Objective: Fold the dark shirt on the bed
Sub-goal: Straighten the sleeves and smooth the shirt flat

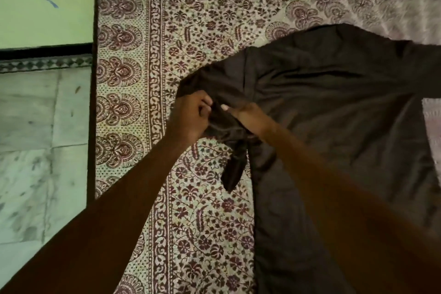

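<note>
Sleeve (232, 131) of the dark shirt (334, 107) is bunched at the body's left edge, toward the bedspread's patterned border (157, 79); the body itself lies spread flat on the bed (202, 19), long axis running from near the person toward the far side. Left hand (191, 117) pinches the bunched sleeve cloth with curled fingers, border side. Right hand (248, 116) meets it from the shirt-body side, thumb out; grip looks likely, can't confirm. Both sit on the sleeve, so my guess is it gets folded across onto the body.
</note>
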Action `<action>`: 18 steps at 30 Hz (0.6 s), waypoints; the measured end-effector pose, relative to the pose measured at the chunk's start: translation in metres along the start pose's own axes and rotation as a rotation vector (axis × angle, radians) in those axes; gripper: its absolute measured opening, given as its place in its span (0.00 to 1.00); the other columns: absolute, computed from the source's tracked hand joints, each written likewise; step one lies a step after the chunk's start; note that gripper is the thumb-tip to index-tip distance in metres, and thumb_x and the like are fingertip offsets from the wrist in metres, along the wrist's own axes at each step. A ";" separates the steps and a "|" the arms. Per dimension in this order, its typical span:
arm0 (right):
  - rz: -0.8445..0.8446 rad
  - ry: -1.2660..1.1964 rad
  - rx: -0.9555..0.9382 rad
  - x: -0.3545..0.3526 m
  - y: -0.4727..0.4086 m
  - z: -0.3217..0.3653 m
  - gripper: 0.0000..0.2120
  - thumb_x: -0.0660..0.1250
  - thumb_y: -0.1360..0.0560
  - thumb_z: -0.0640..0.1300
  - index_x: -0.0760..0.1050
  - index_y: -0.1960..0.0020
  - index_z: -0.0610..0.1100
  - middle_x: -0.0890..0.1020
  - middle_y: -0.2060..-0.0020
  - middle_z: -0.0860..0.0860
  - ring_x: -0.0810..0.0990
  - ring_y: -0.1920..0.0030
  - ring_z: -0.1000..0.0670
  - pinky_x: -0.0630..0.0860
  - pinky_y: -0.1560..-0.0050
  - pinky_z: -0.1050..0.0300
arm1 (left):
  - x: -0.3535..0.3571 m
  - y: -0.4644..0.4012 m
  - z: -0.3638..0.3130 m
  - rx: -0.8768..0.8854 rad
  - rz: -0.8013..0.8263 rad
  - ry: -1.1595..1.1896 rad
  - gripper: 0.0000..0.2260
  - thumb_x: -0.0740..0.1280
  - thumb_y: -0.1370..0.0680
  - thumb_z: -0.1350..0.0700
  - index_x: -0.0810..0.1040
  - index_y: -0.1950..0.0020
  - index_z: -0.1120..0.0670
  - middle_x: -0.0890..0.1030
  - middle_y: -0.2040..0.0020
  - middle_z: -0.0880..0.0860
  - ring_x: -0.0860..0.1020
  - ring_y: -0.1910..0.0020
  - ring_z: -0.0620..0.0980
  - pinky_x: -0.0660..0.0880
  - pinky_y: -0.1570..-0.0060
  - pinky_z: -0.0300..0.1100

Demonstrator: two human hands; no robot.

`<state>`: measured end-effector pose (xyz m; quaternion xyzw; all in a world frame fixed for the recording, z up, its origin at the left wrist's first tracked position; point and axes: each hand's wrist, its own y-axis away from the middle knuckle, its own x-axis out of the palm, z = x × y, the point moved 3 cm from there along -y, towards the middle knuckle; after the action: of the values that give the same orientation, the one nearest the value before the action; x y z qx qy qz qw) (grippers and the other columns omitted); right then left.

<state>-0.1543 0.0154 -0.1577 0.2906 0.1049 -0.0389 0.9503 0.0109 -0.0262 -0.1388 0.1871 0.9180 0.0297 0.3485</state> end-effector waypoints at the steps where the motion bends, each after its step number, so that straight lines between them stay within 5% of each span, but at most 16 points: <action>1: 0.058 0.018 -0.013 0.005 0.000 -0.009 0.20 0.74 0.24 0.50 0.80 0.37 0.40 0.82 0.39 0.46 0.79 0.39 0.51 0.73 0.33 0.54 | 0.001 -0.005 0.004 0.090 -0.006 -0.182 0.15 0.65 0.29 0.66 0.80 0.46 0.53 0.80 0.46 0.54 0.80 0.48 0.57 0.80 0.53 0.55; 4: 0.155 0.081 0.037 0.006 0.003 -0.036 0.35 0.78 0.37 0.67 0.80 0.37 0.48 0.84 0.40 0.53 0.81 0.39 0.52 0.77 0.37 0.50 | 0.004 -0.020 0.012 0.193 0.123 -0.583 0.29 0.72 0.31 0.57 0.71 0.30 0.44 0.63 0.25 0.56 0.65 0.32 0.67 0.76 0.43 0.62; 7: 0.136 0.388 -0.057 0.003 0.011 -0.045 0.18 0.80 0.33 0.52 0.84 0.48 0.44 0.86 0.53 0.50 0.84 0.50 0.51 0.78 0.51 0.56 | 0.001 -0.036 0.015 0.134 0.126 -0.727 0.27 0.71 0.26 0.54 0.69 0.29 0.41 0.52 0.20 0.53 0.58 0.28 0.69 0.69 0.37 0.66; 9: 0.045 0.370 -0.068 -0.005 0.015 -0.048 0.10 0.76 0.30 0.42 0.82 0.52 0.39 0.85 0.58 0.46 0.84 0.53 0.48 0.77 0.55 0.55 | -0.006 -0.047 0.015 0.131 0.156 -0.779 0.17 0.69 0.24 0.56 0.76 0.36 0.45 0.56 0.20 0.51 0.58 0.29 0.69 0.68 0.36 0.66; 12: -0.101 -0.067 -0.061 -0.029 0.027 -0.043 0.05 0.70 0.34 0.33 0.74 0.62 0.40 0.78 0.68 0.47 0.77 0.64 0.52 0.73 0.61 0.56 | -0.017 -0.057 0.011 0.132 0.235 -0.811 0.13 0.73 0.26 0.54 0.82 0.41 0.48 0.65 0.25 0.51 0.61 0.33 0.66 0.68 0.37 0.61; 15: -0.192 -0.297 -0.140 -0.068 0.044 -0.027 0.07 0.63 0.41 0.34 0.68 0.66 0.44 0.69 0.70 0.47 0.69 0.65 0.49 0.65 0.64 0.55 | -0.027 -0.059 -0.002 0.082 0.195 -0.929 0.14 0.71 0.26 0.61 0.82 0.41 0.53 0.66 0.28 0.53 0.62 0.33 0.66 0.68 0.37 0.59; 18: -0.304 -0.373 -0.134 -0.122 0.071 -0.010 0.05 0.62 0.39 0.36 0.69 0.65 0.44 0.71 0.68 0.48 0.71 0.64 0.50 0.67 0.61 0.56 | -0.023 -0.071 -0.027 0.036 0.134 -0.891 0.14 0.72 0.26 0.62 0.77 0.41 0.60 0.68 0.32 0.58 0.65 0.34 0.67 0.74 0.42 0.61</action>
<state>-0.2654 0.0815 -0.1005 0.1959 -0.0273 -0.2271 0.9536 -0.0137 -0.0983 -0.1174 0.2466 0.6645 -0.0471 0.7038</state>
